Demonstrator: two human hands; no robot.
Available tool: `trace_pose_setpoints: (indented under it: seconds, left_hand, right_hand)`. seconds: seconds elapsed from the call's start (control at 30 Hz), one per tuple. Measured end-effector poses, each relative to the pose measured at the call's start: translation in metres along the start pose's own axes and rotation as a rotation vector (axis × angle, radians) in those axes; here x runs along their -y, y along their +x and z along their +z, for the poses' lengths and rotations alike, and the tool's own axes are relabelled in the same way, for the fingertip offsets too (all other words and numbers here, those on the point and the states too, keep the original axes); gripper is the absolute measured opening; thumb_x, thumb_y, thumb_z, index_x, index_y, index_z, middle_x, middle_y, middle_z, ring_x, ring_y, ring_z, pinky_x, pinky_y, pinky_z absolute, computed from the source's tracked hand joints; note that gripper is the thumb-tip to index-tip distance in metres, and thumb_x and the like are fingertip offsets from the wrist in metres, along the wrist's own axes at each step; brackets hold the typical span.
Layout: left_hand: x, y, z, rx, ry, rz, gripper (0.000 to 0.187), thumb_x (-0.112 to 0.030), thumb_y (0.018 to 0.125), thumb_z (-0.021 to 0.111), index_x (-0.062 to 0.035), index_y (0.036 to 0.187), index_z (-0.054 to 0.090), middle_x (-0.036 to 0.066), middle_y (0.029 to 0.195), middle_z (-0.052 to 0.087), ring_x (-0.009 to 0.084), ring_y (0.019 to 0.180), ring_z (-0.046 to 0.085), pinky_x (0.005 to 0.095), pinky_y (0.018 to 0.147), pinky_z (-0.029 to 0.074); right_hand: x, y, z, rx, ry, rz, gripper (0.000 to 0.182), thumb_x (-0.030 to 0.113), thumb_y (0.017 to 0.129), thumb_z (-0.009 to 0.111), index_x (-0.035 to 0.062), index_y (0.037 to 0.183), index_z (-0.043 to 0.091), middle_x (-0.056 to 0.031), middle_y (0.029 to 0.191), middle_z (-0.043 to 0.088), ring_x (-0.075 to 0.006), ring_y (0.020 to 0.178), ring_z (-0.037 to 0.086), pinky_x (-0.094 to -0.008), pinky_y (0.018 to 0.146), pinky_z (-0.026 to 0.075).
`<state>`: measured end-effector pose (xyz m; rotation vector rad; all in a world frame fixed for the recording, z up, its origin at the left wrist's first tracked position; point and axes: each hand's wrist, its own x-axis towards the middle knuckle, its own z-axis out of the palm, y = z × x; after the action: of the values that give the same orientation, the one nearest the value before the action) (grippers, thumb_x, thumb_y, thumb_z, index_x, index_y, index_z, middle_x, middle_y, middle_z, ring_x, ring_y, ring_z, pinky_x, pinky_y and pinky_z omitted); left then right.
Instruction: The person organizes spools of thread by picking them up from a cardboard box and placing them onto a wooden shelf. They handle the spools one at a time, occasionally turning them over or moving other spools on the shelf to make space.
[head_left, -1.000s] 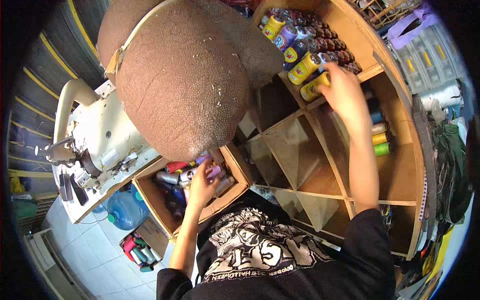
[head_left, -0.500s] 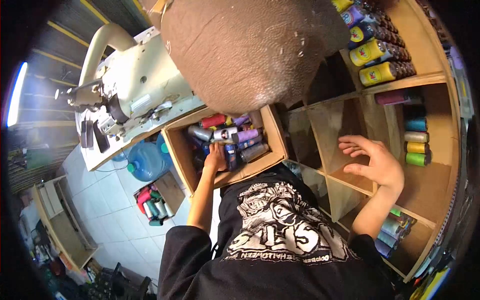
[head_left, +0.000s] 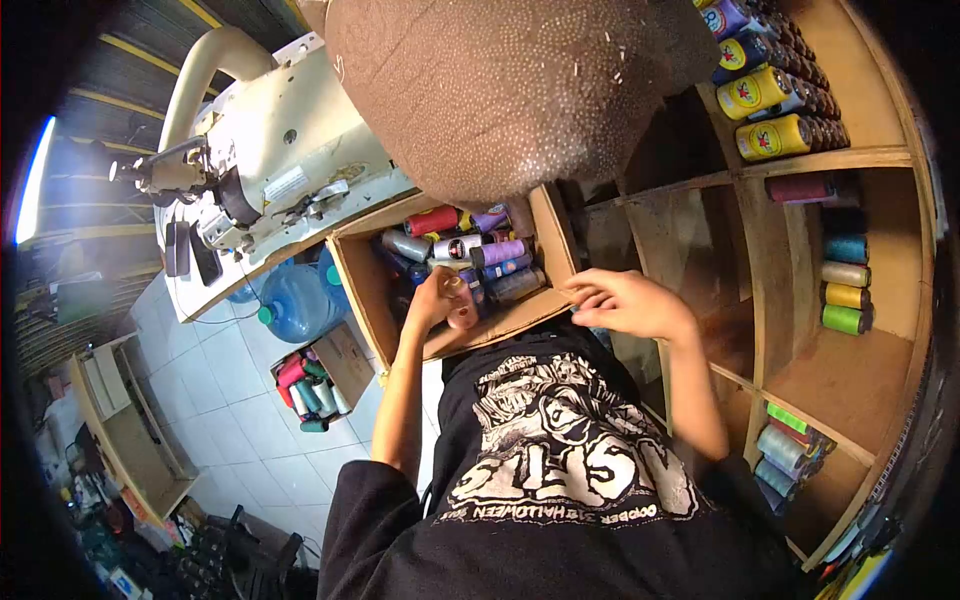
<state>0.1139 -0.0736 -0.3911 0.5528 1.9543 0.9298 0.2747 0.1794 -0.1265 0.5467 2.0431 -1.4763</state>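
My left hand [head_left: 428,300] is inside a cardboard box [head_left: 352,290], its fingers closed around a pinkish-brown thread spool [head_left: 462,304]. Several other spools lie jumbled about it: a red spool [head_left: 432,221], a grey spool [head_left: 404,246], a white-labelled spool [head_left: 457,248] and a lilac spool [head_left: 502,253]. By the box's right corner hovers my right hand [head_left: 625,303], fingers slightly curled and apart from the thumb, with nothing visible in it.
Wooden shelving [head_left: 830,375] on the right holds rows of yellow-labelled spools [head_left: 752,93] and a green spool [head_left: 846,319]. A sewing machine [head_left: 310,140] stands at upper left. Below it are a blue water bottle [head_left: 300,305] and a smaller box of spools [head_left: 345,365]. A brown rounded shape [head_left: 520,90] blocks the top centre.
My left hand has lifted slightly and now holds a pinkish-brown spool. My right hand has moved left from in front of the shelves to the box's corner.
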Motion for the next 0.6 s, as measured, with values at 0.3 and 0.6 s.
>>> trace_pose_setpoints:
  seconds: [0.3, 0.6]
  left_hand:
    - [-0.160, -0.069, 0.001, 0.136, -0.202, 0.358, 0.119, 0.002, 0.060, 0.073, -0.0106, 0.147, -0.008, 0.016, 0.102, 0.066, 0.0250, 0.095, 0.064, 0.0344, 0.087, 0.048]
    - [-0.069, -0.007, 0.047, -0.045, -0.174, 0.200, 0.089, -0.016, 0.070, 0.079, -0.0057, 0.141, 0.027, 0.018, 0.124, 0.055, 0.0267, 0.109, 0.057, 0.0385, 0.086, 0.047]
  right_hand:
    - [-0.018, 0.056, 0.057, -0.208, -0.044, -0.285, 0.054, 0.020, 0.075, 0.075, 0.0026, 0.121, 0.054, -0.0178, 0.110, 0.059, -0.0241, 0.086, 0.063, -0.0320, 0.073, 0.052]
    - [-0.023, 0.013, 0.016, -0.575, -0.325, -0.214, 0.045, 0.018, 0.065, 0.075, -0.0001, 0.105, 0.061, -0.0172, 0.090, 0.066, -0.0247, 0.077, 0.066, -0.0313, 0.070, 0.051]
